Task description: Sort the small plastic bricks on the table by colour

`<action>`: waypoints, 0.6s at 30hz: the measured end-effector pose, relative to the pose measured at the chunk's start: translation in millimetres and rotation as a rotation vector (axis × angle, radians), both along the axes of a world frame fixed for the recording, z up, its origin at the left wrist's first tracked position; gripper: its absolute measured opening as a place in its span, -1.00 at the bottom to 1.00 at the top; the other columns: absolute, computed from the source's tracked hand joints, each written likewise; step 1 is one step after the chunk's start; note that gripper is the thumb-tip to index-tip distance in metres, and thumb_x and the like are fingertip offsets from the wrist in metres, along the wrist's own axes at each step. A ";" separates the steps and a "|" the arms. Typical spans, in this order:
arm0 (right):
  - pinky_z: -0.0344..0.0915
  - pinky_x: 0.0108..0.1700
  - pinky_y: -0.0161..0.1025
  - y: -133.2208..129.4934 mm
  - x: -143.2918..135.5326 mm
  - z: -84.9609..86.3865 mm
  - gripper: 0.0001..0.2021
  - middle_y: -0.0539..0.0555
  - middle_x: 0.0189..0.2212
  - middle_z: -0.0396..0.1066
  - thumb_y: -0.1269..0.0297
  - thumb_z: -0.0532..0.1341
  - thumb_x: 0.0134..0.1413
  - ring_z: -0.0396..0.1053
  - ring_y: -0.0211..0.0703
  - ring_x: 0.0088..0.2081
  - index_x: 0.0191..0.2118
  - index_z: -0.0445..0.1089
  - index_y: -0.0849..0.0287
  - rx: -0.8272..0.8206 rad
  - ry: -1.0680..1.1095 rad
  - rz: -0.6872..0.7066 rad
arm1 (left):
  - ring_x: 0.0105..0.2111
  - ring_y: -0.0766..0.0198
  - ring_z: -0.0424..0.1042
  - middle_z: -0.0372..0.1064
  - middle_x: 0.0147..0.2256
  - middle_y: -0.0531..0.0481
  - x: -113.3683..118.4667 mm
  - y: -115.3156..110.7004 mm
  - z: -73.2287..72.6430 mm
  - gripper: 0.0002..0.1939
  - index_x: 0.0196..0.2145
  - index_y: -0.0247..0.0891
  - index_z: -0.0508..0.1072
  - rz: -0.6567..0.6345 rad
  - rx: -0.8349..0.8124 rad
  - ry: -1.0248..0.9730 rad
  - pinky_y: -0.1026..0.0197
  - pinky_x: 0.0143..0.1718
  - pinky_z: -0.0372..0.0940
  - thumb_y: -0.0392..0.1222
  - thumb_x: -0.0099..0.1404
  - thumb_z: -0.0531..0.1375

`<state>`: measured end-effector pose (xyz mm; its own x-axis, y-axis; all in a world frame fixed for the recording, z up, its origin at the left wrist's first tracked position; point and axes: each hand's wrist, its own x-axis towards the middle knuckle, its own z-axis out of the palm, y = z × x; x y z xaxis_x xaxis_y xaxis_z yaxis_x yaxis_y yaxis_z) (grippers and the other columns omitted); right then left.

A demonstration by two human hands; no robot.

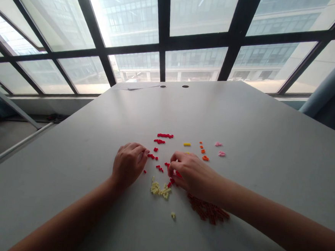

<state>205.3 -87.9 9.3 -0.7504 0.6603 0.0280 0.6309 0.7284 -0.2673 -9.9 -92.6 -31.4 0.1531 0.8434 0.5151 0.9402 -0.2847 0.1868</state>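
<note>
Small red pieces lie beside the fingertips of my left hand, whose fingers are bent and close together; what they hold, if anything, is too small to tell. My right hand reaches over more red pieces, thumb and fingers curled towards each other, partly covering them. Further forward lie a red row and a shorter red row. Pale yellow pieces form a pile between the hands, nearer to me. A brownish-red heap sits partly under my right forearm.
Right of the red pieces lie a yellow bar, several orange pieces and pink pieces. One pale piece lies near me. The white table extends to large windows; a paper sheet rests at its far edge.
</note>
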 end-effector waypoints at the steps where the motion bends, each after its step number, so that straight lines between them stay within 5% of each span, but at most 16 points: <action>1: 0.16 -0.23 -0.25 -0.3 0.4 0.6 -0.90 0.15 -0.25 0.42 0.42 0.20 0.09 0.33 -0.20 -0.34 -0.36 0.48 0.23 0.002 -0.003 0.004 | -0.26 0.11 0.42 0.49 -0.32 -0.06 0.0 0.1 0.0 -0.76 -0.37 -0.22 0.51 -0.013 -0.002 -0.002 0.04 -0.13 0.25 -0.19 0.32 0.06; 18: 0.22 -0.16 -0.19 10.2 3.4 -8.3 -0.84 0.08 -0.30 0.48 0.39 0.35 -0.04 0.40 -0.19 -0.32 -0.28 0.57 0.04 0.052 0.210 -0.004 | -0.20 0.11 0.42 0.45 -0.25 -0.01 0.7 -0.7 4.8 -0.85 -0.33 -0.11 0.54 -0.116 -0.111 -0.133 -0.04 -0.06 0.22 -0.23 0.09 0.22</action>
